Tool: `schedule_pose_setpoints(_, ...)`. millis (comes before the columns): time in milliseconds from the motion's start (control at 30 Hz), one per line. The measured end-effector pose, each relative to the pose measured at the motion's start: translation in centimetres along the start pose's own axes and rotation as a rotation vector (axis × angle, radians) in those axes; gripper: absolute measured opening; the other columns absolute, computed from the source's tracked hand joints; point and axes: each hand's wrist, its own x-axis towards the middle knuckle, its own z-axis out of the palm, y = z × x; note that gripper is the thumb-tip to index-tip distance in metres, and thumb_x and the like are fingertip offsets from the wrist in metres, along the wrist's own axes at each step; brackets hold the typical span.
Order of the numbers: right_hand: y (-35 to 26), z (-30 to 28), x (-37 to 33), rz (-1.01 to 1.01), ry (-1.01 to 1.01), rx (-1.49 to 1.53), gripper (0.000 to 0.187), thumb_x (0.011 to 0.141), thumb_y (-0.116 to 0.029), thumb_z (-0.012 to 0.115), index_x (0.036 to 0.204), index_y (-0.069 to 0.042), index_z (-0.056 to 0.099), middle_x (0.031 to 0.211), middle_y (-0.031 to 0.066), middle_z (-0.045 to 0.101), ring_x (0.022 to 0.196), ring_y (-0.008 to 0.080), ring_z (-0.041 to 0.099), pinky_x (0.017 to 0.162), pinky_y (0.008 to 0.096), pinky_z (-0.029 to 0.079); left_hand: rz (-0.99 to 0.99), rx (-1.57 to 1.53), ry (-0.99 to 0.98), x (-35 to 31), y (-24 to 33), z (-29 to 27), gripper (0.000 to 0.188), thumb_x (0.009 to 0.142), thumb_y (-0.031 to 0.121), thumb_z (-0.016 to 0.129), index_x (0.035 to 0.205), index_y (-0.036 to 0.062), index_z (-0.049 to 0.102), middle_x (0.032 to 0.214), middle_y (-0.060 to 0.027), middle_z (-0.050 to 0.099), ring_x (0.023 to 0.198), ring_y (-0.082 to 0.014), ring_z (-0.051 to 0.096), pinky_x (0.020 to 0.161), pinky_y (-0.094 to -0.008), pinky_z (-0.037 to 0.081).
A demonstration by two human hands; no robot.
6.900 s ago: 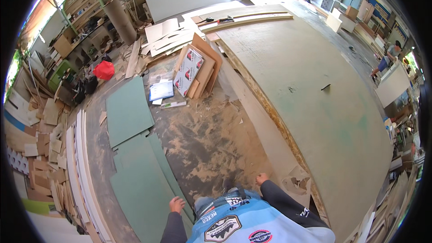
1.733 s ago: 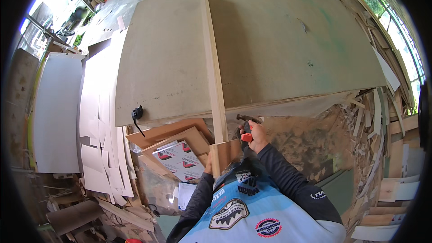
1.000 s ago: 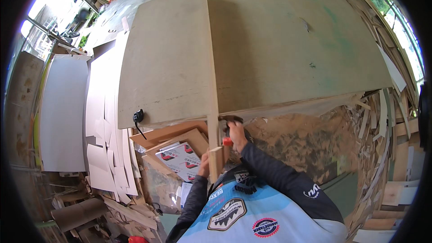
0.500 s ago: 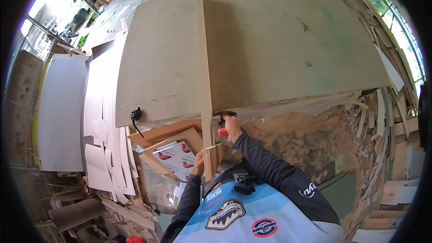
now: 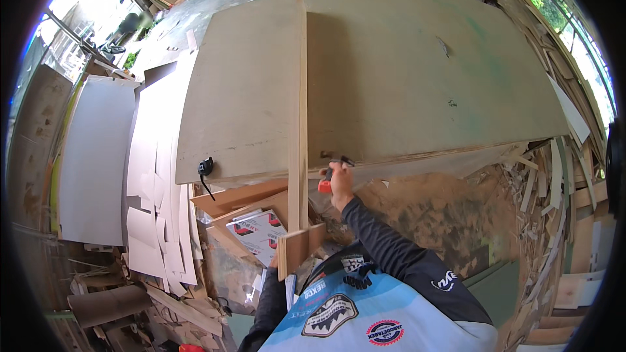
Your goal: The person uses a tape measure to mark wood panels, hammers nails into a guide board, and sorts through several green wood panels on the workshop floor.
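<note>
A long, narrow wooden board (image 5: 299, 117) stands on edge across the large greenish-grey panel (image 5: 430, 85), its near end reaching past the panel's front edge. At that near end a short wooden board (image 5: 301, 248) sits crosswise, touching it. My left hand (image 5: 274, 261) is at the short board's lower left, gripping it from behind, with its fingers mostly hidden. To the right of the long board, my right hand (image 5: 340, 184) is closed around a black-and-red hand tool (image 5: 325, 186). The tool's dark head lies level near the panel's front edge, apart from the long board.
A black tape measure (image 5: 206, 167) lies at the panel's front left corner. Below the panel are loose boards and a printed white package (image 5: 261, 228). White sheets (image 5: 153, 156) lean at left, and wood offcuts (image 5: 528, 182) are heaped at right.
The short board has turned from nearly in line to crosswise, and my left hand has slipped mostly behind it. My right hand has shifted slightly right, with the tool away from the long board.
</note>
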Motion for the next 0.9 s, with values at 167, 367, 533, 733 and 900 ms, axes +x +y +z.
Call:
schedule_pose_setpoints(167, -2.6, 2.8, 2.7, -0.262, 0.095, 0.049, 0.007, 0.091, -0.012, 0.047, 0.094, -0.006, 0.045, 0.083, 0.0071, 0.054, 0.063, 0.0166, 0.061, 0.042, 0.0323, 0.049, -0.029, -0.05, 0.006, -4.6, -2.7, -1.3, 0.082, 0.071, 0.048, 0.06, 0.134, -0.0014, 0.042, 0.127, -0.0107, 0.052, 0.115, -0.0189, 0.049, 0.1, -0.0297, 0.036)
schedule_pose_setpoints(367, -1.1, 4.8, 4.6, -0.433, 0.252, -0.106, 0.031, 0.091, -0.017, 0.044, 0.114, 0.004, 0.045, 0.089, 0.0142, 0.058, 0.07, 0.0204, 0.06, 0.054, 0.0337, 0.05, -0.063, -0.061, 0.02, -9.6, -4.8, -1.4, 0.086, 0.062, 0.045, 0.063, 0.131, -0.0038, 0.046, 0.138, -0.0122, 0.043, 0.126, -0.0209, 0.041, 0.105, -0.0319, 0.031)
schedule_pose_setpoints(533, 2.8, 4.8, 13.0, -0.463, -0.024, -0.418, 0.037, 0.087, -0.019, 0.049, 0.112, 0.007, 0.05, 0.097, 0.0206, 0.062, 0.079, 0.0258, 0.06, 0.07, 0.0371, 0.05, -0.091, -0.038, -0.068, -10.2, -4.7, -2.5, 0.074, 0.057, 0.032, 0.062, 0.121, -0.0057, 0.056, 0.144, -0.0123, 0.035, 0.133, -0.0234, 0.033, 0.109, -0.0349, 0.026)
schedule_pose_setpoints(733, 0.0, 8.5, 3.5, -0.287, 0.356, 0.172, 0.041, 0.09, -0.011, 0.043, 0.129, 0.002, 0.04, 0.093, 0.0102, 0.054, 0.073, 0.0191, 0.054, 0.05, 0.0325, 0.045, -0.074, 0.063, -0.039, -11.4, -4.1, -2.5, 0.072, 0.059, 0.031, 0.063, 0.122, -0.0044, 0.056, 0.144, -0.011, 0.036, 0.132, -0.0231, 0.034, 0.109, -0.0358, 0.026)
schedule_pose_setpoints(900, 3.9, 6.0, 11.3, -0.446, -0.018, -0.467, 0.051, 0.089, -0.018, 0.045, 0.133, 0.008, 0.037, 0.112, 0.024, 0.061, 0.11, 0.0377, 0.055, 0.098, 0.0415, 0.039, -0.132, -0.071, -0.159, -10.0, -5.0, -3.6, 0.071, 0.063, 0.028, 0.068, 0.125, -0.0032, 0.055, 0.14, -0.0092, 0.042, 0.13, -0.0231, 0.036, 0.109, -0.0356, 0.027)
